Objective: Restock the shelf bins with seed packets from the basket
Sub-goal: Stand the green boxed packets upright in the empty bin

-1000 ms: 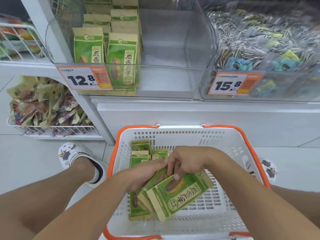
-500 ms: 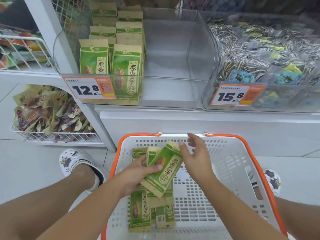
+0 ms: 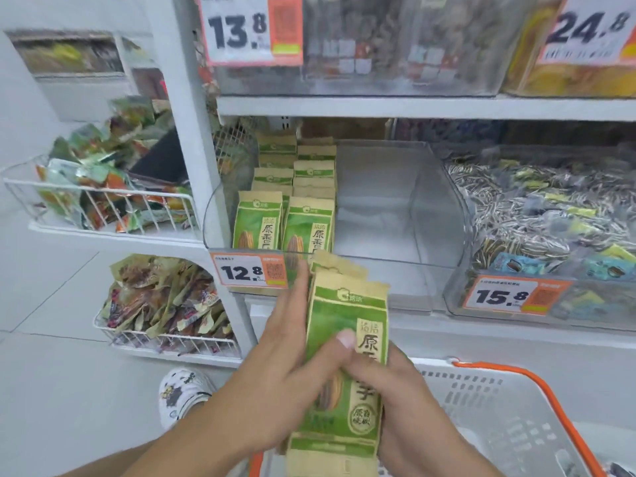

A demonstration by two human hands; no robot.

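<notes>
Both hands' grip clasping upright seed packets (image 3: pixel 347 342), left hand (image 3: pixel 285 366), right hand (image 3: pixel 399 390), below clear bin (image 3: pixel 395 263) rim, bin's right half bare

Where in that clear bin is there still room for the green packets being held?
The clear bin is bare on its right, between the standing green packets and its right wall. Its left side is crowded with rows. The neighbouring bin of striped packets is full.
</notes>
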